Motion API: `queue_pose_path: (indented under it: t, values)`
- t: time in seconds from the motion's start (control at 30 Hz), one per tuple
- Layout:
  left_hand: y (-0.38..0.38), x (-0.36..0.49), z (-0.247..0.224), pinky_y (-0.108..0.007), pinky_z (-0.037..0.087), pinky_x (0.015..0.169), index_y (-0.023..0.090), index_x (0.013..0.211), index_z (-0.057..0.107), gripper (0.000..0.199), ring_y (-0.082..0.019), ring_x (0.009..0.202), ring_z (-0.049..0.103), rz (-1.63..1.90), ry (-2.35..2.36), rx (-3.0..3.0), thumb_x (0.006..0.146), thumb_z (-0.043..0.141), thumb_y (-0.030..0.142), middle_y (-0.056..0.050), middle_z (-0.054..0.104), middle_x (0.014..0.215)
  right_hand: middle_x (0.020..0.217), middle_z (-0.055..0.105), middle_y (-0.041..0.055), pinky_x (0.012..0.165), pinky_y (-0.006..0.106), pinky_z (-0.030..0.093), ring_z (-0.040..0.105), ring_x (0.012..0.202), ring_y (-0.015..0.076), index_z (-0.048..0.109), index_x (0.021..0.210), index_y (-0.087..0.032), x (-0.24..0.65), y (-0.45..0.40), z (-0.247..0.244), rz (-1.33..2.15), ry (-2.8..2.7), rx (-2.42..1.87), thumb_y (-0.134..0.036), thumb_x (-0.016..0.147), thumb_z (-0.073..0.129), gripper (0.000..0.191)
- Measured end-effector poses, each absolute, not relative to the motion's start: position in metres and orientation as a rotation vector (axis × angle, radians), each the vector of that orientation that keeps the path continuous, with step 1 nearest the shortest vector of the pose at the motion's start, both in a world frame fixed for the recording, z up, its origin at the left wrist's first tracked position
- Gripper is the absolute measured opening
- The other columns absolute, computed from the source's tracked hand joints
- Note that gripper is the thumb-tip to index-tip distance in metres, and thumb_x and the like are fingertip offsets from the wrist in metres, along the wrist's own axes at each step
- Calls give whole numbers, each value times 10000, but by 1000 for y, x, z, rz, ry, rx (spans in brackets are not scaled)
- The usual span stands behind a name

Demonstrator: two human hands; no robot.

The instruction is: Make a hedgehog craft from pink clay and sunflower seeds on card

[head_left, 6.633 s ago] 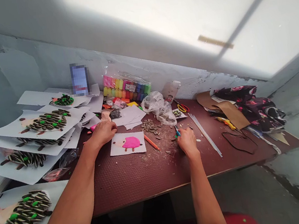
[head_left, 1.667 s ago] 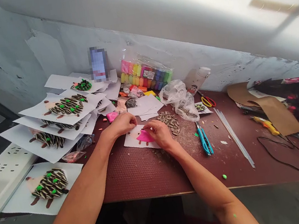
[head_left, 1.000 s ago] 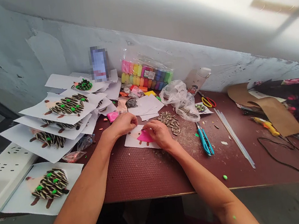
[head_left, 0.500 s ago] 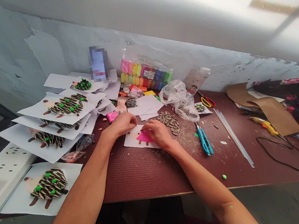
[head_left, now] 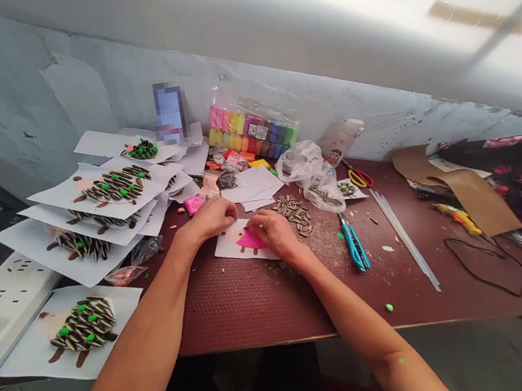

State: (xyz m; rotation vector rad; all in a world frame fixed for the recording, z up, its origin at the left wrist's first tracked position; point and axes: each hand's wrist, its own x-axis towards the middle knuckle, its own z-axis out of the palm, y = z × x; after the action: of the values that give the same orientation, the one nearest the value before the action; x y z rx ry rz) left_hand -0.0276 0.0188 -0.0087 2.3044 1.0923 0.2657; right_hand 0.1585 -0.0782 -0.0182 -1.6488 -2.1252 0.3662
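So, pink hedgehog card [head_left: 243, 245] runs left-right | right hand [head_left: 274, 234] over its right half, left hand [head_left: 214, 218] by far edge | grips: can't tell

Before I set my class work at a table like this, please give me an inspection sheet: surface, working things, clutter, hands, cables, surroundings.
Surface: dark red table, textured, with scattered debris.
Working things: white card bearing a pink shape; seed pile beyond it to the right.
Clutter: blue cutter, scissors, clear sticks, crumpled plastic bag, stacked seed-covered pictures.
Hands: left hand at the card's far edge; right hand over the pink shape; any grip is unclear.
Cables: dark cord looped near a yellow tool; connection unclear.
Surroundings: worn pale wall behind; white socket strip at left.
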Motion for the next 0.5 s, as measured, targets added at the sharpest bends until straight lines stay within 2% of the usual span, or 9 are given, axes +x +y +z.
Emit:
queue_pose_path:
  t: [0.23,0.5]
  values:
    - [18,-26,-7,-263,464,686,179,860,797,272,-190,769,682,232,1113,2312,743,562,106,-54,784,848,965,693,60,801,277,430,613,923,194,787,1042,-242,164,-81,-16,274,-2105,-1656,-209,966,619,188]
    - [19,-27,-6,-257,474,694,191,852,796,265,-192,761,682,215,1102,2313,741,563,132,-49,790,857,917,688,74,771,294,408,602,878,208,790,924,-209,210,-76,-7,42,-1769,-2004,-148,945,594,206]
